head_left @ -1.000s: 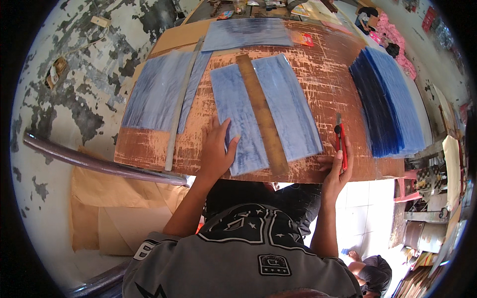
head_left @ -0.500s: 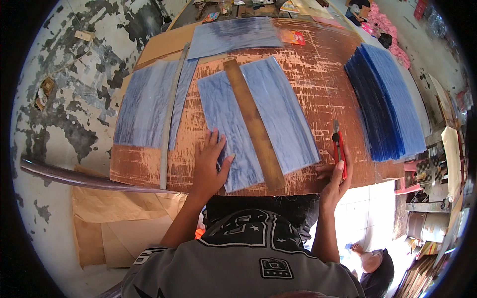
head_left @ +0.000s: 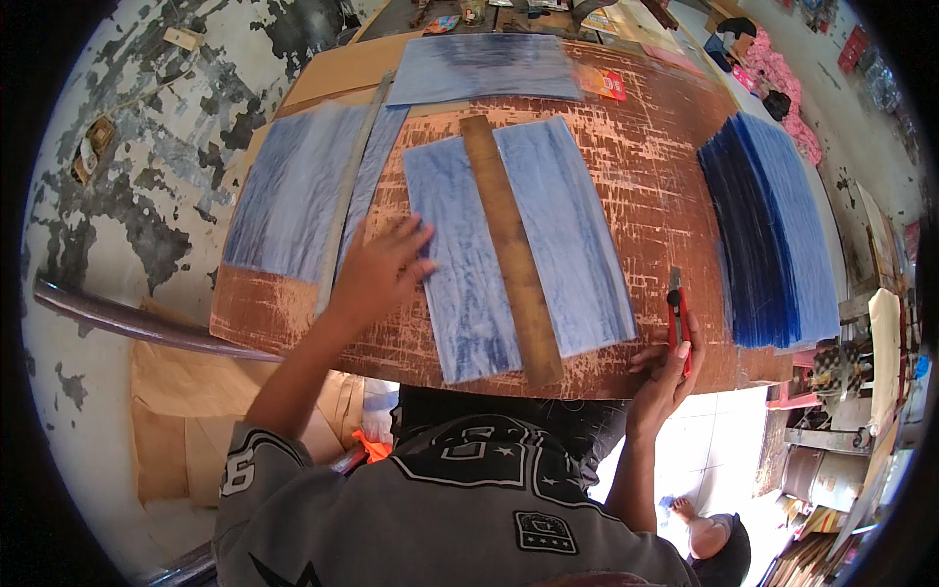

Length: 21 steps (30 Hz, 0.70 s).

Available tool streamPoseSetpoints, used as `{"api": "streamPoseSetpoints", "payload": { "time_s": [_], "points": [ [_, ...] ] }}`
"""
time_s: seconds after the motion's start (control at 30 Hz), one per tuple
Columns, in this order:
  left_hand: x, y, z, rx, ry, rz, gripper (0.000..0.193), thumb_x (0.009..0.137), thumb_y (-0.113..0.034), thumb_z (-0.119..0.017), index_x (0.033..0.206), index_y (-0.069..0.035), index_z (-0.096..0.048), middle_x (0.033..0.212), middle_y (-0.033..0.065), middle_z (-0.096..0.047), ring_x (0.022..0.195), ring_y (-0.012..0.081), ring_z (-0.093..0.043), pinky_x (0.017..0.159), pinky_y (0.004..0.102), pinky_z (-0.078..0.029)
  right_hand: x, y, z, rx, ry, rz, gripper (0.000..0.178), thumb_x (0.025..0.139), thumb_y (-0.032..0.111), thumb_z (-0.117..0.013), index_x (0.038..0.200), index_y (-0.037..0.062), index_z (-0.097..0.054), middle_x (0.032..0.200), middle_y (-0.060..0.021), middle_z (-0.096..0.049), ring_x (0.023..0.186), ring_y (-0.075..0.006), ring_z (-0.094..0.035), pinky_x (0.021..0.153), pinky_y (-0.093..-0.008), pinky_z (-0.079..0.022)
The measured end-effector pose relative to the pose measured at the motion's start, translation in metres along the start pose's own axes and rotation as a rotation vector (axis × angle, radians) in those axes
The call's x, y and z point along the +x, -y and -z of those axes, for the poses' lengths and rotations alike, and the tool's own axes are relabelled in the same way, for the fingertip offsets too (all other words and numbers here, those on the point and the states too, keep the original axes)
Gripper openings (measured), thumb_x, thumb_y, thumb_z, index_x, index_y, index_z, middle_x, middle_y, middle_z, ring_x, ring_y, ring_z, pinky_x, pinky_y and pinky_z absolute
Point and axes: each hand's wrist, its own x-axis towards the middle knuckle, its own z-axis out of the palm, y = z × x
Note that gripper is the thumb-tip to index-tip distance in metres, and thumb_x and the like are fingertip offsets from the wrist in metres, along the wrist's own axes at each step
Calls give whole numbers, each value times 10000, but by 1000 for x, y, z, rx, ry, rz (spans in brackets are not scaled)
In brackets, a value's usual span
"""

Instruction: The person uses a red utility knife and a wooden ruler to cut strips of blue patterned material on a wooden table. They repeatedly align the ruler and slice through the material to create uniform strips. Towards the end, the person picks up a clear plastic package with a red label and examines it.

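Observation:
A stack of blue streaked plastic sheets (head_left: 460, 264) lies slightly turned in front of me, with a brown flat wooden strip (head_left: 511, 254) across its middle. My left hand (head_left: 383, 264) hovers by the stack's left edge, fingers spread and a little blurred, holding nothing. In my right hand (head_left: 667, 372) is a red utility knife (head_left: 678, 318), its blade out and pointing away from me; that hand rests near the table's front edge, right of the stack. Left of my left hand, more blue sheets (head_left: 284, 196) lie under a long grey metal bar (head_left: 354, 176).
A thick pile of blue sheets (head_left: 768, 235) stands at the table's right side. Another blue sheet stack (head_left: 484, 68) lies at the far edge beside a red-orange packet (head_left: 600, 82). The worn brown tabletop (head_left: 646, 196) ends just before my body. Another person's leg (head_left: 709, 533) shows at lower right.
My left hand has moved left and away from me, off the sheet stack's lower left edge. The right hand still holds the knife at nearly the same place. The whole view has shifted slightly.

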Motion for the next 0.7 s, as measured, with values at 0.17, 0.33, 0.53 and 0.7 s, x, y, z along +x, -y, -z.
{"api": "streamPoseSetpoints", "payload": {
  "time_s": [0.17,0.33,0.53,0.7],
  "points": [
    [38,53,10,-15,-59,4,490,1075,-448,-671,1365,-63,-761,1444,217,-704,1449,380,-593,1267,578,-338,0,-2,1,17,6,4,570,1193,438,-468,1588,28,-504,1123,-131,-708,723,-109,-628,645,-247,-514],
    [94,116,14,-204,-239,127,425,1057,-385,-710,1212,0,-807,1226,235,-790,1175,404,-747,1018,464,-568,-2,0,1,-8,9,15,563,1194,435,-459,1590,38,-508,1128,-130,-708,720,-103,-635,629,-244,-507],
    [174,182,-6,-122,-394,123,403,1031,-362,-736,1157,13,-811,1124,254,-794,1049,417,-758,918,480,-585,-1,-3,0,-32,-4,36,538,1196,410,-469,1586,42,-512,1125,-130,-707,709,-99,-635,607,-244,-495],
    [220,221,-39,-18,-434,318,397,1000,-369,-768,1108,12,-805,1031,247,-758,994,431,-735,889,511,-567,1,-6,2,-29,-1,49,529,1197,391,-476,1592,41,-499,1132,-139,-704,703,-104,-641,588,-237,-490]
  ]
}}
